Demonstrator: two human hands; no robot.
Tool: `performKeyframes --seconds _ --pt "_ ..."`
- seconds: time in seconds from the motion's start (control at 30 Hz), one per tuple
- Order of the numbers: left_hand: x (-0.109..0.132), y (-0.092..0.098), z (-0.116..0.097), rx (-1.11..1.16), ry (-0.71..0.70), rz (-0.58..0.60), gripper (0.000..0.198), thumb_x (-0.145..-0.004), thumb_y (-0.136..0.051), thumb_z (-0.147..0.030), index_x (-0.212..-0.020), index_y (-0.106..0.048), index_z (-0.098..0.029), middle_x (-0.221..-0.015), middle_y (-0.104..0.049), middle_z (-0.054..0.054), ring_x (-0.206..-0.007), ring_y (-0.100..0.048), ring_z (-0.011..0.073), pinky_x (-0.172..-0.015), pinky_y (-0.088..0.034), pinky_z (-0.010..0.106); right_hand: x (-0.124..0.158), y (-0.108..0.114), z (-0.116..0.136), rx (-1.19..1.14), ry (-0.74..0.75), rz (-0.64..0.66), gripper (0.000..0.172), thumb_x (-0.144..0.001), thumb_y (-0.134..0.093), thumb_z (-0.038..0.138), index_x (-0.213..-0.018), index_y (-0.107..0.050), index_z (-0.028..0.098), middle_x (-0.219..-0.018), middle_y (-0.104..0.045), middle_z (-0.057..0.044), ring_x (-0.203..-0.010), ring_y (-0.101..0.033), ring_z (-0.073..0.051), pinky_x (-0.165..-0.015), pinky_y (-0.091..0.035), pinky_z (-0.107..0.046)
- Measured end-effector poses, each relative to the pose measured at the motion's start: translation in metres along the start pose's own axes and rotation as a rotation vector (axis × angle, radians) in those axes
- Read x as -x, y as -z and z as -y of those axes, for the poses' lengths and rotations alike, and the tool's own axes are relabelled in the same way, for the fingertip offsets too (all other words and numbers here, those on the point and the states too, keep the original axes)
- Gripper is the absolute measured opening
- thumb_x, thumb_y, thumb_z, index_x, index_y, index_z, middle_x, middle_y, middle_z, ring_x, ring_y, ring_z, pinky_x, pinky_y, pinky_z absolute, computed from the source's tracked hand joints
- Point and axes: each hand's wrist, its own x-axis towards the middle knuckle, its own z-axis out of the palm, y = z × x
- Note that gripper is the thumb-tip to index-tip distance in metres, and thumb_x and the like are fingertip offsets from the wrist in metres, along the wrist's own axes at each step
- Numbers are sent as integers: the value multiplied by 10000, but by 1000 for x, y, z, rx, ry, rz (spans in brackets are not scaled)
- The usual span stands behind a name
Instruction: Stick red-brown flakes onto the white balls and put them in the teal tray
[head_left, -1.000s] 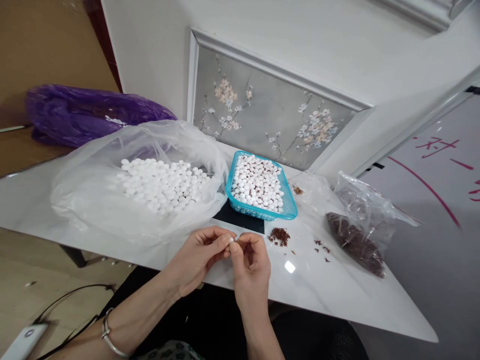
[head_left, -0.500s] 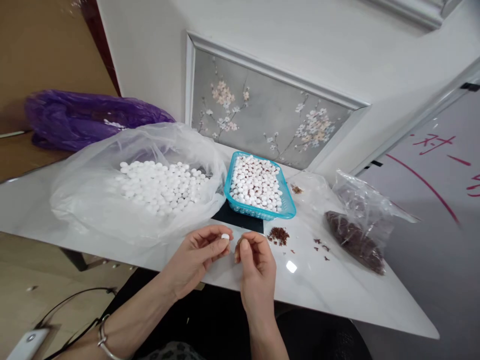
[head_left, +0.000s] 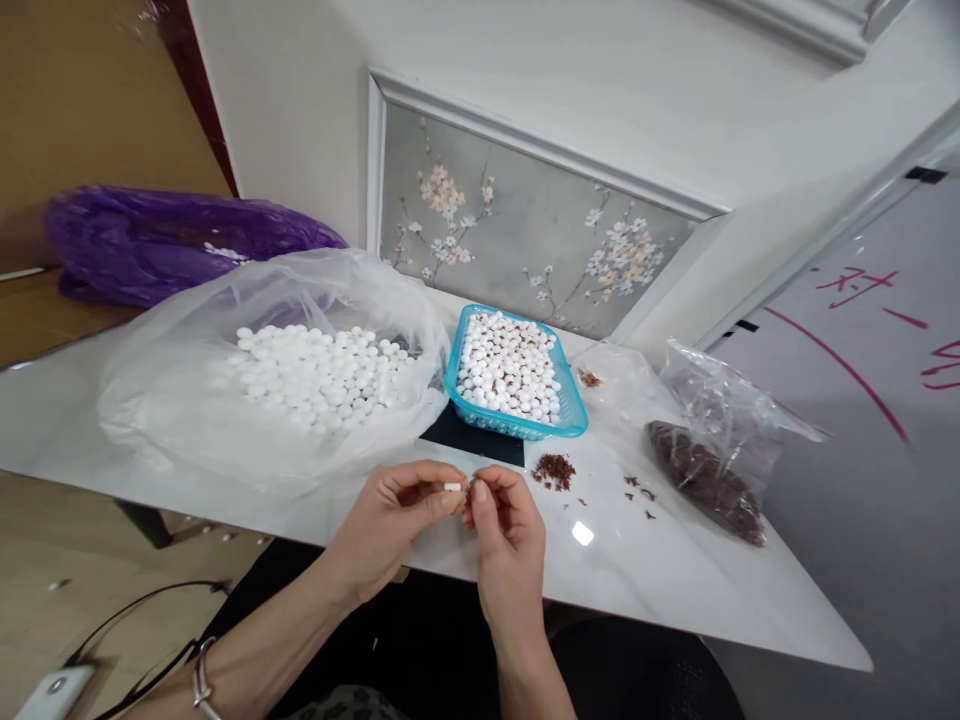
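Observation:
A small white pellet [head_left: 452, 487] is pinched between the thumb and forefinger of my left hand [head_left: 394, 520]. Beside it, my right hand [head_left: 510, 540] is closed in a pinch, its fingertips meeting those of the left; whatever it holds is too small to make out. Just beyond my hands stands a blue basket [head_left: 574, 400] full of similar white pellets [head_left: 506, 365], with dark red-brown bits showing among them. A little heap of red-brown shreds [head_left: 553, 470] lies on the table to the right of my fingers.
At left, a translucent plastic bag [head_left: 172, 400] lies open with many white pellets. Behind it is a purple bag [head_left: 150, 235]. A clear bag of dark brown material [head_left: 705, 480] rests at right, near a whiteboard [head_left: 862, 400]. Loose shreds [head_left: 641, 490] dot the white table [head_left: 675, 580].
My hands have come together so the fingertips meet. The white pellet in my left hand has turned and shows a narrower side.

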Motion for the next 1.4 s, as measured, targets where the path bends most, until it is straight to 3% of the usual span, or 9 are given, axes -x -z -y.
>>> performKeyframes --seconds 0.2,0.47,0.67,0.9,1.03,1.17,1.33,1.4 --pt "2 -1 -1 -24 33 21 170 -704 -770 -158 -866 -771 -210 -841 -749 4 -800 -637 111 -765 -499 173 0 -1 1 -5 -6 1 143 -883 -564 338 -917 -584 201 -807 -586 13 -657 -519 -94 -607 -439 -212" --pt "5 3 1 -8 37 17 205 -730 -749 -188 -931 -774 -225 -863 -753 10 -779 -636 102 -781 -491 172 0 -1 2 -1 -10 15 138 -892 -553 337 -918 -582 204 -797 -587 16 -666 -527 -98 -619 -446 -213" --pt "3 3 1 -16 14 -10 163 -740 -739 -220 -896 -783 -235 -733 -719 -7 -717 -594 93 -723 -477 166 1 0 2 20 -7 29 123 -894 -553 327 -916 -577 208 -751 -574 30 -616 -496 -84 -590 -424 -205" --pt "4 3 1 -47 -8 -5 166 -726 -752 -211 -887 -775 -241 -774 -715 -1 -733 -595 114 -731 -480 202 2 -2 3 46 5 38 125 -894 -538 319 -904 -574 200 -733 -556 27 -607 -495 -90 -569 -425 -209" --pt "2 1 1 -101 -15 -46 71 -723 -753 -206 -793 -764 -214 -776 -700 -2 -733 -586 116 -722 -479 204 4 -1 8 210 51 68 160 -904 -490 332 -902 -574 196 -716 -589 12 -597 -537 -110 -555 -458 -224" --pt "-1 2 4 -150 -5 -37 99 -727 -751 -218 -825 -757 -224 -729 -676 -14 -700 -573 105 -704 -467 196 0 21 9 527 100 50 193 -900 -477 327 -952 -608 195 -863 -663 -32 -755 -614 -159 -686 -496 -268" --pt "-1 4 6 -189 -28 -57 126 -712 -761 -227 -838 -755 -229 -701 -637 -19 -678 -551 103 -693 -469 207 -22 71 5 808 107 -185 229 -843 -502 337 -933 -642 180 -936 -658 -84 -787 -585 -213 -742 -438 -346" --pt "0 4 6 -218 -38 -56 114 -718 -756 -226 -832 -755 -232 -709 -638 -16 -683 -544 104 -688 -468 204 -31 82 4 904 110 -214 225 -825 -507 331 -907 -662 191 -931 -652 -85 -768 -576 -220 -726 -419 -350"
